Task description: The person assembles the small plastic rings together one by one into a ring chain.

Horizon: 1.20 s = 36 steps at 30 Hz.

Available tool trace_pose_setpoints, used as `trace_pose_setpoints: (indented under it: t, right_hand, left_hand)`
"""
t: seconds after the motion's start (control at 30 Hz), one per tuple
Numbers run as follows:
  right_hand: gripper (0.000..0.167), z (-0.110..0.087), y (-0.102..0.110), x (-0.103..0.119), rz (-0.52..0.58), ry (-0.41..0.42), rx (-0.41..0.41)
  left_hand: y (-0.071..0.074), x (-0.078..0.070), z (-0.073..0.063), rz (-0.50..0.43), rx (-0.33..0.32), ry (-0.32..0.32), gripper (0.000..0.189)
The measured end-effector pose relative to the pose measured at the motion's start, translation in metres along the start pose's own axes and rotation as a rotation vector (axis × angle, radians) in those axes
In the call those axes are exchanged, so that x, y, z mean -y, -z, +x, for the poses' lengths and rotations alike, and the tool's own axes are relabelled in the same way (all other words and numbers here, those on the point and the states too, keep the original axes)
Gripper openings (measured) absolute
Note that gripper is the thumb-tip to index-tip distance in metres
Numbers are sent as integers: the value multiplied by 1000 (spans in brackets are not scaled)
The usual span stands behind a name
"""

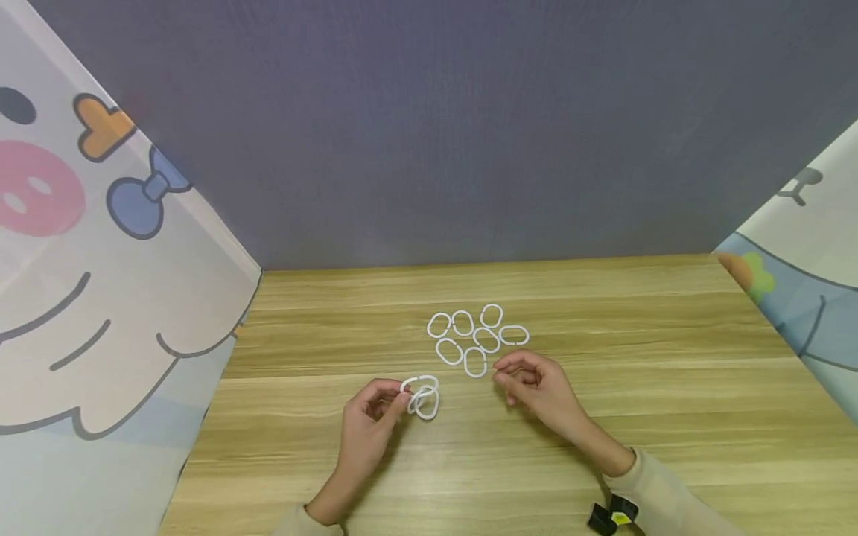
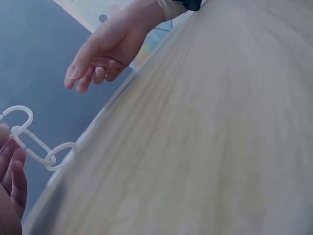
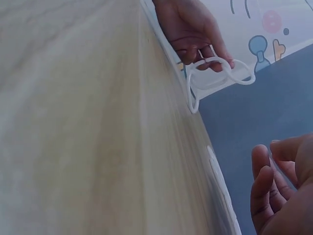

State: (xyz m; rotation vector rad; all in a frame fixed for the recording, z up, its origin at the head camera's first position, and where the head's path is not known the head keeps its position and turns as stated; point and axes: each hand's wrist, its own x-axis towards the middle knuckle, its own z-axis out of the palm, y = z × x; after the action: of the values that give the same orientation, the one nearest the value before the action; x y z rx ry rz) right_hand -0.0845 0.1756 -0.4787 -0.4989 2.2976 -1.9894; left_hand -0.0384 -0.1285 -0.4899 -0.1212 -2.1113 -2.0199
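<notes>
My left hand (image 1: 365, 428) pinches a short chain of white plastic links (image 1: 437, 406) between thumb and fingers, just above the table. The left wrist view shows three joined C-shaped links (image 2: 38, 139) hanging from the fingertips, each with a small gap. My right hand (image 1: 544, 391) holds nothing; its fingers are loosely bent, thumb close to the index finger. Its fingertips are just right of the nearest loose link (image 1: 485, 365), apart from it. Several more loose white links (image 1: 514, 326) lie flat in a cluster beyond both hands.
The wood-grain table (image 1: 637, 320) meets a grey back panel (image 1: 469, 149). Side walls with cartoon prints (image 1: 201, 313) stand left and right. A black device (image 1: 603, 519) is at the right sleeve.
</notes>
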Motion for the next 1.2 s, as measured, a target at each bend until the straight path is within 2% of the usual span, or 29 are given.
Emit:
trace_pose_setpoints:
  t: [0.2, 0.47, 0.7, 0.9, 1.2]
  right_hand:
    - [17, 3, 1, -6, -23, -13, -10]
    - [17, 7, 1, -12, -74, -22, 2]
    - [18, 10, -2, -18, -94, 12, 5]
    - [17, 15, -8, -18, -180, 38, -19]
    - [16, 18, -13, -18, -275, 51, -24]
  left_hand:
    - [-1, 9, 0, -14, 24, 24, 10]
    - [-1, 12, 0, 19, 29, 52, 10]
    - [-2, 13, -2, 71, 61, 34, 9]
    - [-2, 12, -3, 112, 69, 20, 9]
    - [-1, 12, -2, 116, 71, 10, 8]
